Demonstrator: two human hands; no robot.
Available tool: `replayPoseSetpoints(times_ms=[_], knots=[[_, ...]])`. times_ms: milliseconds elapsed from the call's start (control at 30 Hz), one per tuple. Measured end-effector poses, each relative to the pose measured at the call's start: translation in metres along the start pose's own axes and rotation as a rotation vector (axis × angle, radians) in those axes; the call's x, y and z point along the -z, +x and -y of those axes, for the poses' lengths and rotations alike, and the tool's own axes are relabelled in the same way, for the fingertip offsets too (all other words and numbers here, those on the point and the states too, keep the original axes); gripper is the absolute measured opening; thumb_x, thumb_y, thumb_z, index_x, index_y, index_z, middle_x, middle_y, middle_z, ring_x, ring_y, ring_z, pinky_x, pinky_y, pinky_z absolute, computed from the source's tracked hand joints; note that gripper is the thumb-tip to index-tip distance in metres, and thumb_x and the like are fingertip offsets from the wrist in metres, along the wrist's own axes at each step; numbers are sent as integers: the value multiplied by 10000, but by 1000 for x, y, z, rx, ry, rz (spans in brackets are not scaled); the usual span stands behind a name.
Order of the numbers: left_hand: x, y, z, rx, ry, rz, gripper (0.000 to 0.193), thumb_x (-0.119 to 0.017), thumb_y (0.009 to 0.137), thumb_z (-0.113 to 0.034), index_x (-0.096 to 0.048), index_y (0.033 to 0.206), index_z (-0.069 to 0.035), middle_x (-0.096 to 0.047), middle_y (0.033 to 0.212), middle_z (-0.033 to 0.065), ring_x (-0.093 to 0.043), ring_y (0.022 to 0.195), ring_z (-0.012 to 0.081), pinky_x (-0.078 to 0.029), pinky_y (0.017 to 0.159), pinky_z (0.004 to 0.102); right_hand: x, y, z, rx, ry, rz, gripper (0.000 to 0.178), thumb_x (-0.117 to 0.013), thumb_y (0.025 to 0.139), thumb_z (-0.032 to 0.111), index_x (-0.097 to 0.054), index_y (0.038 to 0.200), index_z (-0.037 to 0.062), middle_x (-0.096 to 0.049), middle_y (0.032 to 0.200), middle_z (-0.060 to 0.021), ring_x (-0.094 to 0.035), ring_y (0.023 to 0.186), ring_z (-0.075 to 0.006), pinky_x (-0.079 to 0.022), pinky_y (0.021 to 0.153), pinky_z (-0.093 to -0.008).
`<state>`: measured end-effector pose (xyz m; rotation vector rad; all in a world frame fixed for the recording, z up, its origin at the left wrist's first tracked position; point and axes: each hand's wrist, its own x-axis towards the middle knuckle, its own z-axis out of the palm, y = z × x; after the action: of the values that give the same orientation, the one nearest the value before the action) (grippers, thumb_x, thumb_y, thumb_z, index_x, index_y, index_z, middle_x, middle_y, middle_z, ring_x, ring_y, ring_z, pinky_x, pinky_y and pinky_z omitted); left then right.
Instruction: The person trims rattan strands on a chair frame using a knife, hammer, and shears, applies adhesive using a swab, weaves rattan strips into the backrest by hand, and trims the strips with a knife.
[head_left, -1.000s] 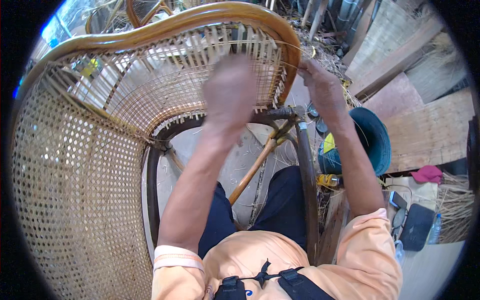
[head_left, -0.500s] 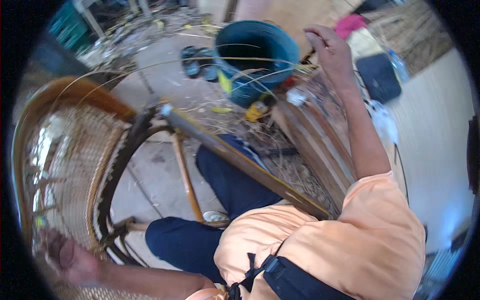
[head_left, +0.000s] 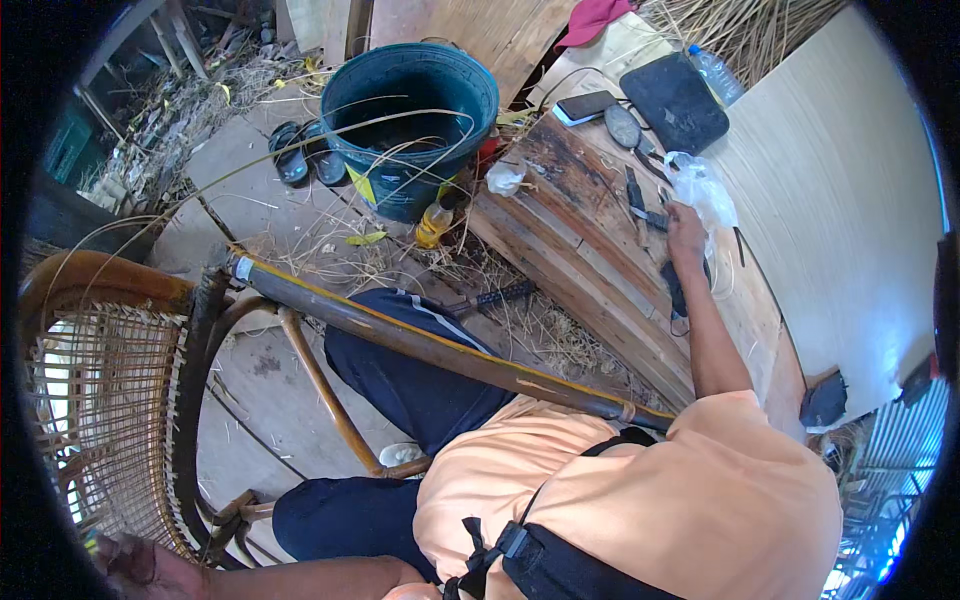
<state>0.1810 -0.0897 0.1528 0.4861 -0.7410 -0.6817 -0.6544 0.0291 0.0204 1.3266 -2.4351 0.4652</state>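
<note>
My right hand (head_left: 685, 238) is over the wooden bench, its fingers closed at the end of a dark tool I cannot make out. Beside it lie dark-handled hand tools (head_left: 636, 192) and a clear plastic bag (head_left: 700, 190). At the lower left, my left hand (head_left: 140, 567) is against the woven cane panel (head_left: 110, 420) of a rattan chair; its fingers are dark and partly cut off by the picture's rim. The chair's dark pole (head_left: 400, 335) slants across my lap. A long cane strand (head_left: 240, 172) arches from the chair to the blue-green bucket (head_left: 410, 180).
The wooden bench (head_left: 590, 270) carries a phone (head_left: 586, 107), an oval grey object (head_left: 622, 127) and a black flat case (head_left: 675, 103). A bottle of yellow liquid (head_left: 434, 224) stands by the bucket, near sandals (head_left: 290, 155). Cane scraps litter the floor. A pale board (head_left: 840, 220) is at right.
My right hand has come down from beside the bucket and the cane strand to the tools on the bench. The view has shifted to the right; my left hand stays by the cane panel.
</note>
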Motion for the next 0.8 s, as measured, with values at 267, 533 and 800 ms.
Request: replayPoseSetpoints(times_ms=[267, 533, 800], knots=[[-47, -34, 11, -118, 467, -213, 241, -581, 904, -237, -595, 999, -16, -619, 989, 142, -587, 911, 291, -499, 757, 428, -27, 15, -3, -1, -96, 211, 299, -544, 802, 60, -590, 1097, 45, -587, 1080, -227, -555, 1024, -395, -439, 894, -450], [-147, -65, 30, -275, 356, -101, 341, -583, 892, -39, -496, 1216, -104, -557, 842, 65, -549, 772, 216, -454, 637, 368, -12, 34, -21, -112, 81, 24, 279, -504, 865, 195, -592, 1056, 11, -616, 1020, -212, -581, 977, -390, -450, 867, -445], [-127, -67, 27, -325, 335, -69, 178, -600, 887, -41, -535, 1052, -61, -566, 831, 64, -575, 768, 206, -479, 631, 352, -7, 4, -73, -367, -41, 363, 279, -674, 723, 165, -591, 932, 0, -636, 913, -206, -617, 866, -339, -467, 765, -419]])
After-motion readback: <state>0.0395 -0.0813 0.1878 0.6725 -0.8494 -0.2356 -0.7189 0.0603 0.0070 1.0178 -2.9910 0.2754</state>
